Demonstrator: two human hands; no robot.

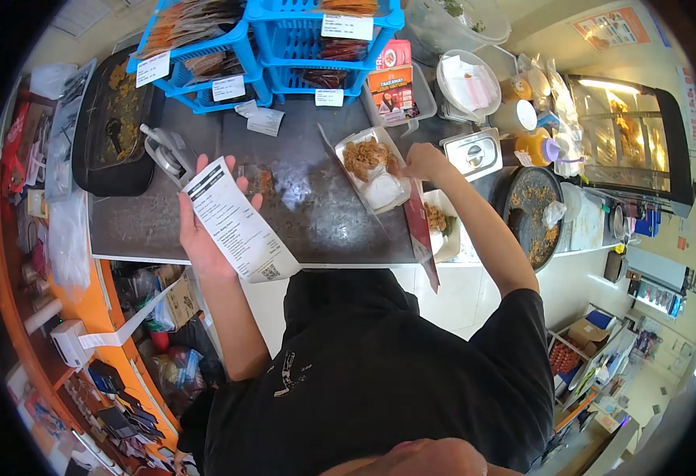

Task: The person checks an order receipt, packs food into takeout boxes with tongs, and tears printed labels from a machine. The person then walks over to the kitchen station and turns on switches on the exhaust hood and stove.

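Observation:
A long printed receipt (pixel 241 226) lies in my left hand (pixel 207 238), with the fingers spread behind its upper part. My right hand (pixel 426 163) is at the right edge of an opened takeaway box (pixel 392 200), its fingers curled by the red flap. Whether they pinch the flap is too small to tell. Brown crumbly food (pixel 366 159) and a white mound (pixel 381 189) fill that box. A second box (pixel 449 246) with similar food is partly hidden below my right wrist.
Blue baskets (pixel 328 79) of packets stand at the back. Black food pans (pixel 114 181) (pixel 532 186) lie left and right. A steel container lid (pixel 473 153), bottles (pixel 534 149) and a lit glass cabinet (pixel 630 135) are right. A small slip (pixel 265 120) lies on the dark counter (pixel 324 230).

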